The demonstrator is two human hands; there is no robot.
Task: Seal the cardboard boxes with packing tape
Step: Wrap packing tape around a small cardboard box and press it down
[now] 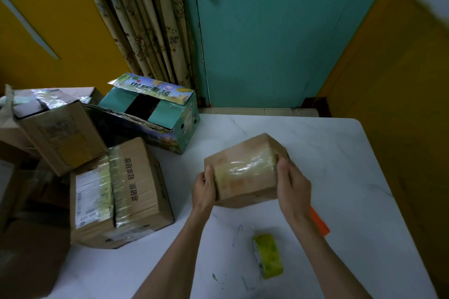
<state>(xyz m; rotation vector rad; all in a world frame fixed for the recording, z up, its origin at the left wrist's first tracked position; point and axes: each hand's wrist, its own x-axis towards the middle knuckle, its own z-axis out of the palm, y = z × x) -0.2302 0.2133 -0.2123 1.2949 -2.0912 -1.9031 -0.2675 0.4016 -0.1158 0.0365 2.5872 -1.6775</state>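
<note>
My left hand [205, 187] and right hand [292, 184], fingers curled round opposite ends, grip the small cardboard box [245, 170], tape-banded across its top and tilted over the white table [340, 153]; the yellow-green tape roll [267, 258] lies nearer me, untouched.

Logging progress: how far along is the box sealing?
Done: small box carries tape across its top; brown box at left looks taped too. In hand: left hand and right hand grip the small box's ends, tape roll lying on the table. Left: green box stands open.
</note>
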